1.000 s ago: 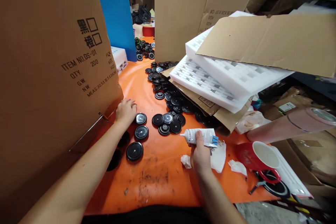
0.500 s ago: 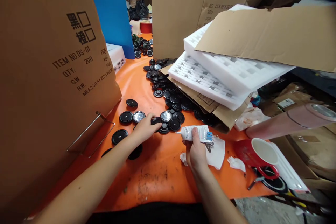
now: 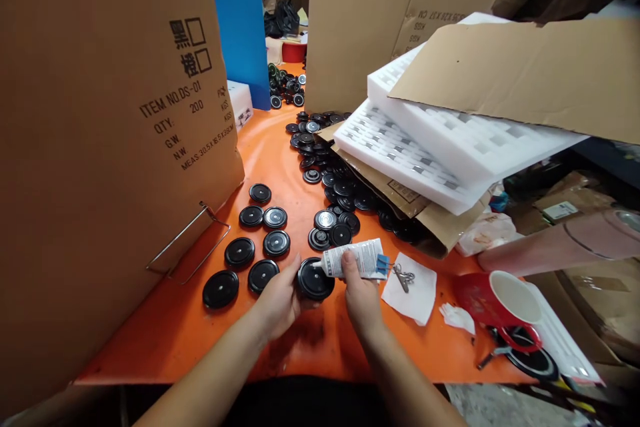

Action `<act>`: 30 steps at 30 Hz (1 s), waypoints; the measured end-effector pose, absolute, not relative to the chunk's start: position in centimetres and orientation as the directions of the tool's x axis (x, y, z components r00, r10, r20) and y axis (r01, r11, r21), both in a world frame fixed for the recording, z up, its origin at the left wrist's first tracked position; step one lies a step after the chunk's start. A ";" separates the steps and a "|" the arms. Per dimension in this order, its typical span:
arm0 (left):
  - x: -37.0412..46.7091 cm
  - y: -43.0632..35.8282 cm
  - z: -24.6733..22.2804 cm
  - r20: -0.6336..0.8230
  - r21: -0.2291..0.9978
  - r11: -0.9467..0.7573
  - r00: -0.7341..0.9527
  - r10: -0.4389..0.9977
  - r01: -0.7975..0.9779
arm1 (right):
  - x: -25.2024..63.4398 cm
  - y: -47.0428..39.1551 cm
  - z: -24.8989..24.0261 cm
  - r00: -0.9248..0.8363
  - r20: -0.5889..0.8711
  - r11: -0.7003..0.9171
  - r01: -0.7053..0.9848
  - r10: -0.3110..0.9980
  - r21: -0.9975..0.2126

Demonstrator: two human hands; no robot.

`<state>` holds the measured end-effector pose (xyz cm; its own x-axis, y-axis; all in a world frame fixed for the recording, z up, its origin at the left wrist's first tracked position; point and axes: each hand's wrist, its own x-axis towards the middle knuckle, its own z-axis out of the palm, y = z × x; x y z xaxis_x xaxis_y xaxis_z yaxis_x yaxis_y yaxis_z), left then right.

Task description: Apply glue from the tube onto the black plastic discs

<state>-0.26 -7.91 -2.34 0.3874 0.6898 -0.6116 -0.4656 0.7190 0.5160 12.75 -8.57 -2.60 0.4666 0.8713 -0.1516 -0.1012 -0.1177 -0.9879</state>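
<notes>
Held over the orange table cover, a round black disc (image 3: 316,280) rests in my left hand (image 3: 281,299), which grips it by its left edge and from below. My right hand (image 3: 361,290) is closed around a white squeeze tube (image 3: 357,260), lying nearly level with its nozzle pointing left at the disc's centre. A blue binder clip (image 3: 383,267) pinches the tube's tail. Left of my left hand, several black discs lie flat, among them one disc (image 3: 239,253) and a shinier disc (image 3: 276,243). Beyond the tube, a few more discs (image 3: 341,235) sit close together.
A large carton (image 3: 100,147) walls the left side, with a bent wire stand (image 3: 190,243) beside it. White foam trays (image 3: 400,147) lean over piled discs at back right. On the right are a paper sheet (image 3: 413,290), a red mug (image 3: 483,297) and a pink bottle (image 3: 550,237).
My left hand has picked up a disc from the group and drawn it back towards me. The tube has shifted left, its nozzle now over that disc. The view has turned slightly left.
</notes>
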 end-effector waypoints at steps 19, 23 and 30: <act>-1.4 -8.6 -1.6 -0.554 0.627 0.668 0.373 0.744 -0.402 | 12.9 -9.5 -4.5 0.341 0.026 -0.062 0.244 0.940 -0.968; -2.0 -8.6 -1.5 -0.515 0.645 0.652 0.403 0.757 -0.398 | 13.0 -9.6 -4.7 0.315 0.015 -0.063 0.238 0.949 -0.969; -2.0 -8.6 -0.8 -0.494 0.597 0.669 0.454 0.742 -0.443 | 13.0 -9.7 -4.4 0.332 0.047 -0.039 0.247 0.942 -0.968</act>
<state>-1.97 -8.59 -0.77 0.4538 0.7417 -0.4940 -0.4428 0.6687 0.5972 12.95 -9.66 -4.42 0.3318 0.9422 0.0469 0.2473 -0.0389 -0.9682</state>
